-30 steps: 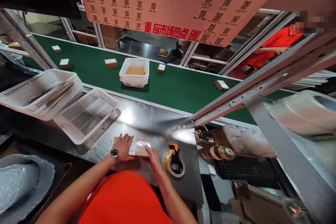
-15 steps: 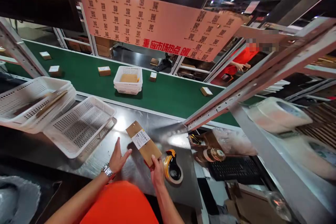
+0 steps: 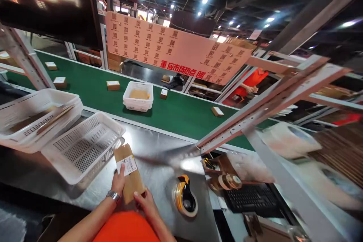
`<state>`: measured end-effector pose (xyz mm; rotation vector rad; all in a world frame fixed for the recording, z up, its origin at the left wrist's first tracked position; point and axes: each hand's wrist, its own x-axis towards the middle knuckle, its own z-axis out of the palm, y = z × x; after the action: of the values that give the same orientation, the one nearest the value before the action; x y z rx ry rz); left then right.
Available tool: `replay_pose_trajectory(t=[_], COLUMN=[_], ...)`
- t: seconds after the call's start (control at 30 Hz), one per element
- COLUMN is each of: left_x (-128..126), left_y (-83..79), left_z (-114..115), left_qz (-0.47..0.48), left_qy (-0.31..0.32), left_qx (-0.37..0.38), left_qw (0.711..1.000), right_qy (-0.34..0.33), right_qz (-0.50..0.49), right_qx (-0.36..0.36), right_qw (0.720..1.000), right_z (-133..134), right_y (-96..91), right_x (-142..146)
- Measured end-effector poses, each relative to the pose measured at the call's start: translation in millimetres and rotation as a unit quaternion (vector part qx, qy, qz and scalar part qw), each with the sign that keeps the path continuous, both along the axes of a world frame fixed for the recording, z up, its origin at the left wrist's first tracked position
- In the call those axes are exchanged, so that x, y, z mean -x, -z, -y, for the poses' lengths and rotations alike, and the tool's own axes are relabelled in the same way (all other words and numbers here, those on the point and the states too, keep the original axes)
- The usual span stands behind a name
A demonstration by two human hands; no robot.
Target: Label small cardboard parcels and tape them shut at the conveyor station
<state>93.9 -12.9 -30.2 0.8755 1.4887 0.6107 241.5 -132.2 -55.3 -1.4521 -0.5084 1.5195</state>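
Both hands hold a flat brown labelled parcel (image 3: pixel 129 174) above the steel desk (image 3: pixel 164 147), left hand (image 3: pixel 118 182) gripping its side, right hand (image 3: pixel 144 201) its near end, beside a white basket (image 3: pixel 85 147).

orange top (image 3: pixel 127 228), silver wristwatch (image 3: pixel 114 196), bare forearms

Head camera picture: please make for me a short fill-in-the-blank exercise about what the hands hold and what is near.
1. Both hands, left hand and right hand, hold a brown ____ with a white label.
2. The conveyor belt is ____ in colour.
3. Right of the hands lies a yellow and black tape ____.

Missing words: box; green; dispenser
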Motion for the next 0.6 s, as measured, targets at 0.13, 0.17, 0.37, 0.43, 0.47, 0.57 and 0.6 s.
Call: replay_pose_trajectory(t=[0.13, 0.17, 0.37, 0.43, 0.47, 0.57, 0.6], left_x=[13.5, 17.2, 64.2, 92.2, 107.5, 150.8, 162.1], left_y=[13.4, 17.2, 45.5, 59.1, 64.5, 61.4, 51.4], left_z=[11.4, 15.4, 38.5, 40.9, 40.2, 31.0, 26.6], left_qz=[0.083, 0.110, 0.147, 0.140, 0.132, 0.086, 0.064], left_qy=[0.037, 0.030, -0.141, -0.190, -0.218, -0.312, -0.337], left_qx=[0.056, 0.081, 0.205, 0.190, 0.174, 0.128, 0.115], left_qw=[0.994, 0.990, 0.957, 0.953, 0.951, 0.937, 0.932], right_qy=[-0.034, -0.043, 0.140, 0.191, 0.204, 0.189, 0.168], right_qz=[-0.055, -0.055, -0.022, -0.025, -0.028, -0.042, -0.046], right_qx=[0.034, 0.040, -0.003, -0.035, -0.044, -0.036, -0.022], right_qw=[0.997, 0.997, 0.990, 0.981, 0.978, 0.980, 0.984], right_z=[-2.7, -7.9, -92.6, -121.4, -130.6, -132.4, -124.7], right_y=[11.5, 9.3, -41.9, -57.1, -60.7, -49.3, -38.3], right_x=[-18.5, -30.0, -143.0, -174.0, -183.1, -178.5, -167.1])
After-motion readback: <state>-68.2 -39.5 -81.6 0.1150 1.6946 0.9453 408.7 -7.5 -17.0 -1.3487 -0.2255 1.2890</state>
